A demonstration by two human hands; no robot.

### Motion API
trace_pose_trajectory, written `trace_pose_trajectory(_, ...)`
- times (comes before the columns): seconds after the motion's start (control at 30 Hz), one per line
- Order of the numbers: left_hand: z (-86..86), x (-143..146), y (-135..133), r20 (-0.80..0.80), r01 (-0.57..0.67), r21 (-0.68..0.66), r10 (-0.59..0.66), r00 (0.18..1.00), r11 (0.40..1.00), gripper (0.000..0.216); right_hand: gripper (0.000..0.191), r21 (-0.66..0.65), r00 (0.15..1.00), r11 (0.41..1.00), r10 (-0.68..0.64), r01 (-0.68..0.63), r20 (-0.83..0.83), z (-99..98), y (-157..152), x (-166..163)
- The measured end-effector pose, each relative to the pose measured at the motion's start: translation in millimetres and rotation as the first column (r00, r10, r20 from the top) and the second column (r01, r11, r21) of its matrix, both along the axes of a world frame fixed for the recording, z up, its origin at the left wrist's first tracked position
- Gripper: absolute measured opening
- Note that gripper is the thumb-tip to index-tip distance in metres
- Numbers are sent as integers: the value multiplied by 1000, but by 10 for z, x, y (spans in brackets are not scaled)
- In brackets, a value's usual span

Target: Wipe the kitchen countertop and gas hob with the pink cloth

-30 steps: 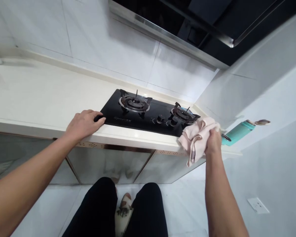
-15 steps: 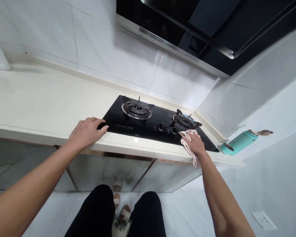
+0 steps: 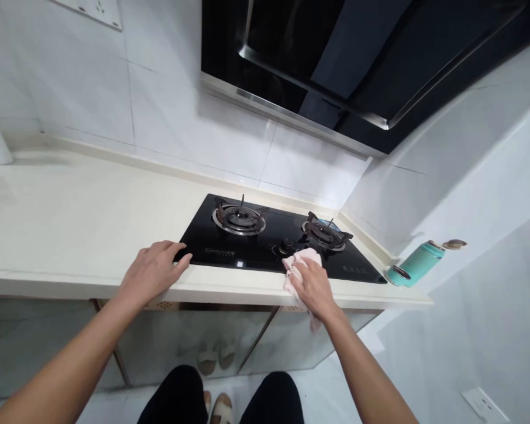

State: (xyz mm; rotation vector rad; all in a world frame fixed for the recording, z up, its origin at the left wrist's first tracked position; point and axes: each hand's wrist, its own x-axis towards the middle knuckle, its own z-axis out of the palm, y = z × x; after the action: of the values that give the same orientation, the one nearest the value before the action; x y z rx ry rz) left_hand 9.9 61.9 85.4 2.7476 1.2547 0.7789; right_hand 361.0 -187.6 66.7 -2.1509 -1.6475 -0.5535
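Note:
A black glass gas hob (image 3: 247, 254) with two burners is set into a cream countertop (image 3: 70, 218). My right hand (image 3: 312, 287) presses a crumpled pale pink cloth (image 3: 301, 259) onto the hob's front edge, just below the right burner (image 3: 324, 234) and beside a control knob (image 3: 286, 247). A corner of the cloth hangs over the counter's front edge. My left hand (image 3: 153, 273) rests open on the counter edge, its fingertips at the hob's front left corner, next to the left burner (image 3: 238, 219).
A black range hood (image 3: 318, 59) hangs above the tiled wall. A teal bottle (image 3: 415, 264) lies at the counter's right end. Glass-fronted cabinets (image 3: 194, 338) stand below the counter, with slippers (image 3: 214, 356) on the floor near my black-trousered knees.
My right hand has moved left along the hob's front with the cloth, from the right corner toward the knobs. My left hand stays at the hob's corner. The whole view has tilted.

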Motion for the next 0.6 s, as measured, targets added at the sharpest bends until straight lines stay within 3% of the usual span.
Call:
trace_pose_trajectory(0.1,-26,-22,41,-11,11,-2,-11,1000,1000,63,33,3,986,986,167,-167,-20,31,26,-225)
trace_pose_trajectory(0.17,-32,-30,64,-20,8,-25,-9,1000,1000,62,35,10,973,974,224,-224,-57,33,-41,-165)
trace_pose_trajectory(0.23,-33,-32,83,-20,4,-46,-5,1000,999,61,37,33,975,980,199,-197,-94,12,-154,50)
trace_pose_trajectory(0.33,-46,-31,110,-32,-2,-49,0,999,999,62,40,85,988,994,83,-72,-133,-49,-372,567)
trace_pose_trajectory(0.43,-77,-36,136,-49,-14,-36,12,999,999,64,47,101,982,986,-120,136,-147,-106,-596,1168)
trace_pose_trajectory(0.53,-107,-49,157,-49,-27,-33,25,999,999,66,57,3,928,938,-344,348,-141,-121,-772,1728)
trace_pose_trajectory(0.6,-117,-57,165,-47,-23,-30,22,999,999,67,64,-108,897,904,-424,413,-126,-99,-855,2045)
